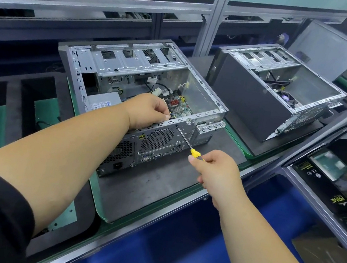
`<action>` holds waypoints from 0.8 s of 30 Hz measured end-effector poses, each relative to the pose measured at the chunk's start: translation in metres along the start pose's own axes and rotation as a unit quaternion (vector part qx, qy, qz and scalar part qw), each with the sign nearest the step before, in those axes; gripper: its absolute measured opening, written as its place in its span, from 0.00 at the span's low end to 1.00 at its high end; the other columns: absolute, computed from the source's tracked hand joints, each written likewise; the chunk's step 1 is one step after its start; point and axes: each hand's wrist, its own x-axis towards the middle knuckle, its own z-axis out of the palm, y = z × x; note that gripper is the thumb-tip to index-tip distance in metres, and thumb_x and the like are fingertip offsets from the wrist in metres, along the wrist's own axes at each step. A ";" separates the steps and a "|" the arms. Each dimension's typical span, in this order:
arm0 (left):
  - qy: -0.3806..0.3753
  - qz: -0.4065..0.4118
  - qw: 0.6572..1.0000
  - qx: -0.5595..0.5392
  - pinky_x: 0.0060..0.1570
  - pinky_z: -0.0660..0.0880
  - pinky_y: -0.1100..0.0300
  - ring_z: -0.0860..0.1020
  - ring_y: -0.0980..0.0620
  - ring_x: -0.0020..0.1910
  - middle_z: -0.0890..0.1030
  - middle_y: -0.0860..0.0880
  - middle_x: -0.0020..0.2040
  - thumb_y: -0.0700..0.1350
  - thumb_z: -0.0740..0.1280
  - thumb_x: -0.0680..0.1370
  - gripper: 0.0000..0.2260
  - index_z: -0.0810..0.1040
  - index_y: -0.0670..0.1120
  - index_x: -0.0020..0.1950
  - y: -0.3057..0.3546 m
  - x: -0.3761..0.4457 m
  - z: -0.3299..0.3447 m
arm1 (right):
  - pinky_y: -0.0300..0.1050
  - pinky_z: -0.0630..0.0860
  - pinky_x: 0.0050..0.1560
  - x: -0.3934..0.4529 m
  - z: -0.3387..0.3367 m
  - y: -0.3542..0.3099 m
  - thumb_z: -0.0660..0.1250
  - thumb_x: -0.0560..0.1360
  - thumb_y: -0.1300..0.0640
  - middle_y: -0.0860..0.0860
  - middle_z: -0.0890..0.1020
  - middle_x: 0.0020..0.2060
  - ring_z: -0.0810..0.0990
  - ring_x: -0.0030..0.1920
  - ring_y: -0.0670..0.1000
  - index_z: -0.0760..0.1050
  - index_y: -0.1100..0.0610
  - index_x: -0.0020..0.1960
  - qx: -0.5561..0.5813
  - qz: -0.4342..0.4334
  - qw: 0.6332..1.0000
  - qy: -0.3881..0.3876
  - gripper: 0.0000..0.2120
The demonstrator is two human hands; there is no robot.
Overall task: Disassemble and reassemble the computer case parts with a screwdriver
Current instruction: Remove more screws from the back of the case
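Computer case (119, 63): we see a grey metal tower lying on its side on a dark mat on the counter, side panel off, open side facing up, rear panel towards us.
Interior: we note silver drive bays at the far end, a power supply at the left, loose cables and a green board at the right.
Rear panel: perforated fan grille, port cut-outs, power socket at lower left.
Screwdriver (186, 140): yellow handle, thin dark shaft, angled up and left; its tip meets the rear panel's upper edge just right of the fan grille. We cannot make out the screw.
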 end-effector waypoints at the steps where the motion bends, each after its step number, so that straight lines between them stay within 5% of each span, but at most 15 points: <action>1: 0.001 0.000 1.000 -0.001 0.47 0.75 0.59 0.77 0.53 0.38 0.84 0.47 0.41 0.46 0.69 0.77 0.05 0.83 0.49 0.42 0.000 0.000 0.000 | 0.46 0.73 0.35 -0.001 -0.001 -0.001 0.72 0.74 0.45 0.50 0.78 0.32 0.79 0.34 0.54 0.76 0.53 0.42 -0.023 -0.017 0.999 0.022 0.12; 6: -0.002 0.000 1.000 0.005 0.45 0.75 0.61 0.77 0.54 0.36 0.83 0.49 0.38 0.46 0.69 0.77 0.07 0.82 0.50 0.40 0.000 0.000 0.000 | 0.49 0.74 0.40 -0.003 -0.003 -0.009 0.63 0.81 0.45 0.52 0.80 0.32 0.76 0.33 0.55 0.78 0.54 0.39 -0.102 -0.039 0.994 0.005 0.17; 10: -0.004 -0.002 1.000 0.005 0.47 0.75 0.60 0.79 0.52 0.39 0.85 0.47 0.41 0.46 0.69 0.77 0.07 0.82 0.51 0.39 0.000 0.000 0.000 | 0.40 0.63 0.26 0.004 -0.007 -0.022 0.60 0.83 0.47 0.50 0.72 0.25 0.64 0.23 0.47 0.79 0.59 0.39 0.080 0.134 0.982 -0.110 0.21; 14: -0.005 -0.005 1.000 0.012 0.50 0.77 0.57 0.80 0.51 0.41 0.84 0.54 0.37 0.46 0.69 0.77 0.07 0.82 0.49 0.39 -0.001 0.002 -0.001 | 0.38 0.60 0.22 0.007 -0.011 -0.016 0.65 0.80 0.47 0.51 0.73 0.27 0.65 0.23 0.47 0.77 0.60 0.42 0.151 0.139 0.969 -0.140 0.17; 18: -0.007 -0.008 1.000 0.013 0.52 0.77 0.56 0.82 0.47 0.47 0.84 0.55 0.39 0.45 0.69 0.77 0.07 0.82 0.49 0.38 0.000 0.002 0.000 | 0.44 0.67 0.33 -0.002 -0.003 -0.007 0.70 0.75 0.45 0.49 0.76 0.32 0.73 0.33 0.53 0.72 0.53 0.41 -0.086 -0.025 0.996 0.015 0.14; 21: -0.003 -0.011 1.000 0.007 0.52 0.76 0.57 0.82 0.47 0.49 0.85 0.55 0.43 0.45 0.69 0.76 0.06 0.83 0.49 0.40 -0.001 0.003 0.000 | 0.44 0.61 0.30 -0.009 0.001 -0.001 0.63 0.80 0.43 0.47 0.72 0.33 0.73 0.37 0.54 0.68 0.50 0.41 -0.297 -0.147 0.935 0.123 0.14; 23: 0.000 -0.013 1.000 0.005 0.51 0.76 0.57 0.82 0.49 0.47 0.85 0.55 0.42 0.45 0.70 0.76 0.05 0.83 0.49 0.42 -0.002 0.003 -0.001 | 0.44 0.57 0.28 -0.010 0.004 0.000 0.59 0.82 0.44 0.47 0.69 0.32 0.70 0.35 0.54 0.66 0.51 0.38 -0.344 -0.176 0.914 0.126 0.17; 24: 0.001 -0.013 1.000 0.002 0.50 0.76 0.58 0.82 0.50 0.45 0.84 0.56 0.41 0.45 0.70 0.76 0.05 0.83 0.48 0.41 -0.002 0.003 -0.001 | 0.44 0.57 0.29 -0.008 0.005 -0.001 0.58 0.83 0.44 0.47 0.69 0.30 0.69 0.34 0.53 0.66 0.52 0.37 -0.314 -0.158 0.931 0.098 0.18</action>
